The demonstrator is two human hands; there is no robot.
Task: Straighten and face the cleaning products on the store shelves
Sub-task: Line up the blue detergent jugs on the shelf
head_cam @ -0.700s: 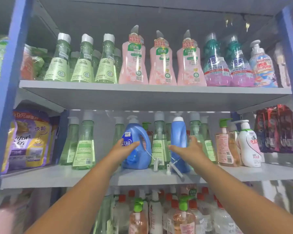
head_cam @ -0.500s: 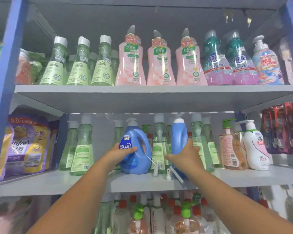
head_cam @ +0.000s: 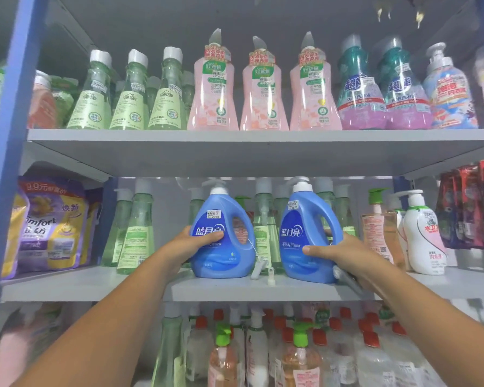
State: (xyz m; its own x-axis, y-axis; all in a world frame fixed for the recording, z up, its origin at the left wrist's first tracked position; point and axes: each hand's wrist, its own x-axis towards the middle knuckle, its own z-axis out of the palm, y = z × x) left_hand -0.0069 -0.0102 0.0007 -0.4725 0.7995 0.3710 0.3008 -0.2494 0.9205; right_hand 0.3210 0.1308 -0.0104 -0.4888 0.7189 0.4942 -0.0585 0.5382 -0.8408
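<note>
Two blue detergent jugs with white pump tops stand at the front of the middle shelf (head_cam: 123,287), labels facing me. My left hand (head_cam: 189,244) grips the left side of the left blue jug (head_cam: 221,247), thumb across its label. My right hand (head_cam: 338,254) holds the right blue jug (head_cam: 305,247) from its right side, thumb on the front. A white security tag (head_cam: 259,270) hangs between the jugs on a thin cord.
Green bottles (head_cam: 136,233) stand behind and left of the jugs; purple refill pouches (head_cam: 48,227) sit far left. An orange pump bottle (head_cam: 379,236) and a white one (head_cam: 422,233) stand right. Pink bottles (head_cam: 263,90) line the top shelf; several pump bottles (head_cam: 299,356) crowd below.
The right jug, earlier edge-on, has turned so its label faces front. My left hand has closed further round the left jug. The view has shifted a little upward.
</note>
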